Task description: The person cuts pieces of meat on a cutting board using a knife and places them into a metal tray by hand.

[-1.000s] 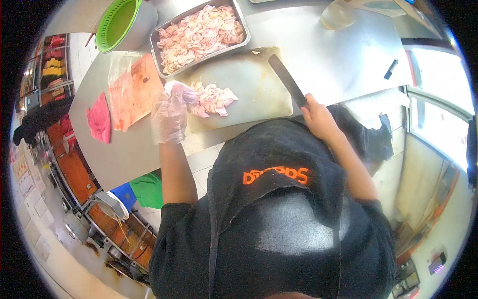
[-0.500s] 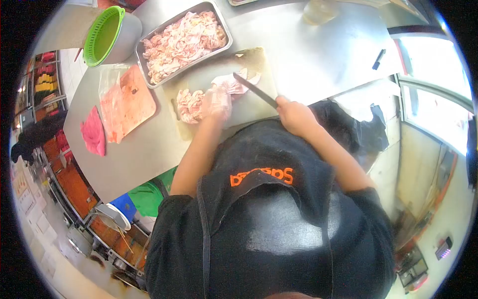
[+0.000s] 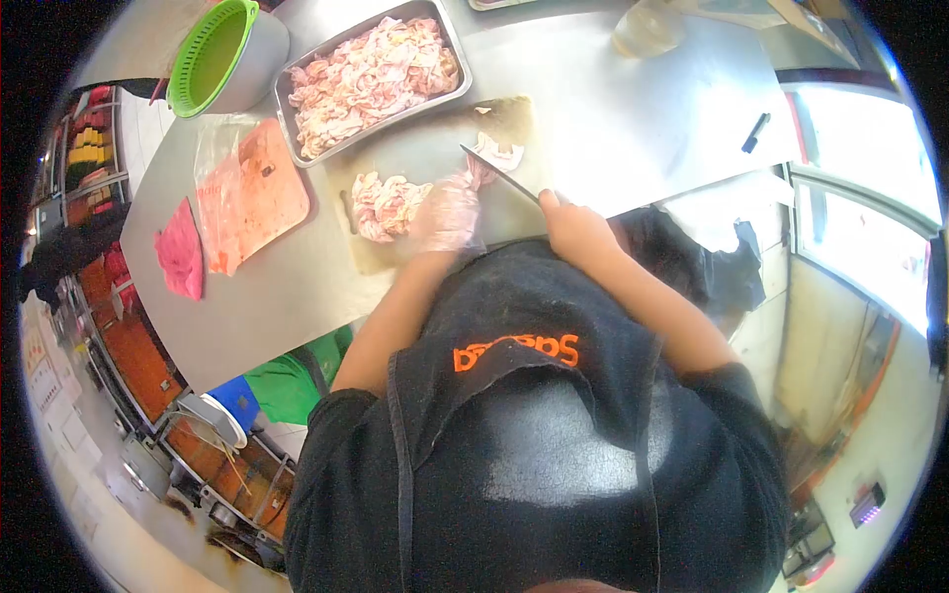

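Left hand (image 3: 447, 212): gloved, fingers closed on meat strip (image 3: 506, 156), upper middle of frame.
Right hand (image 3: 581, 232): fingers wrapped around handle of knife (image 3: 504, 176).
Blade: slants up-left, crosses meat strip in view; cutting contact unclear.
Cutting board (image 3: 425, 148): beneath the work; meat pile (image 3: 386, 206) just left of glove.
Tray (image 3: 395, 126): upper left of centre, heaped with meat.
Pink cloth (image 3: 180, 250): left side.

Tabletop (image 3: 633, 109) beneath cutting board (image 3: 420, 156): smooth, glossy metal. Board: matt plastic. Over board, knife (image 3: 503, 174): metal blade. Beyond board, tray (image 3: 393, 126): shiny metal. Left of board, bag (image 3: 219, 188): clear, crinkled plastic.
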{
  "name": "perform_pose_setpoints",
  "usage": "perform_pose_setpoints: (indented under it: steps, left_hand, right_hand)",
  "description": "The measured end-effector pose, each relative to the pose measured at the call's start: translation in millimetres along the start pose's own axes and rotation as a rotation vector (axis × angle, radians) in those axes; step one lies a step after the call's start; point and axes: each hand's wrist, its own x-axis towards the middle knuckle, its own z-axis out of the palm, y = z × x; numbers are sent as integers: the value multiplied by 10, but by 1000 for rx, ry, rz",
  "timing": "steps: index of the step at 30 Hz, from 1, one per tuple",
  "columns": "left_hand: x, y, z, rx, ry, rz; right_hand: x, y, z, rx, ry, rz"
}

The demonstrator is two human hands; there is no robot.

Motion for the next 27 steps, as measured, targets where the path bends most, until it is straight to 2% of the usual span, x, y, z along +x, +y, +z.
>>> perform_pose_setpoints:
  steps: [2,3,5,6,8,9,11,12,14,18,20,21,22,23,24,26,27]
  left_hand:
    - [33,128,-89,-275,-167,-332]
    - [45,111,-82,-276,-166,-332]
    - [65,50,-56,-23,-223,4]
    - [37,17,-65,-24,-224,5]
    - [-42,-25,-85,-188,-35,129]
    - [-39,10,-113,-188,-37,130]
    - [-34,92,-200,-137,-256,98]
    - [-74,82,-143,-135,-258,97]
    - [-164,11,-2,-205,-108,139]
    - [-288,-77,-159,-250,-262,135]
    - [-338,-10,-403,-165,-15,165]
    - [-338,-31,-403,-167,-16,164]
    - [-345,-74,-400,57,-103,154]
    - [-359,-113,-392,282,-191,143]
    - [-389,-180,-298,276,-192,143]
    - [-456,-310,-37,334,81,276]
    - [-456,-289,-28,333,81,276]
  right_hand:
    - [17,-16,60,-5,4,9]
    - [23,-24,70,-7,8,22]
    - [57,-45,56,0,-5,12]
    - [78,-62,60,10,-19,3]
    - [200,-115,66,33,-22,-12]
    - [291,-153,69,54,-25,-32]
    - [539,-322,28,44,-23,-62]
    - [624,-382,5,31,-18,-95]
    - [683,-432,-8,49,12,-105]
    - [703,-347,-9,60,40,-102]
    - [586,-256,-72,58,71,-73]
    - [514,-212,-108,57,97,-41]
    - [469,-185,-175,54,92,-40]
    - [419,-167,-261,28,30,54]
    - [377,-138,-307,1,-29,149]
    - [269,-76,-304,2,-22,122]
    - [209,-59,-294,8,-14,92]
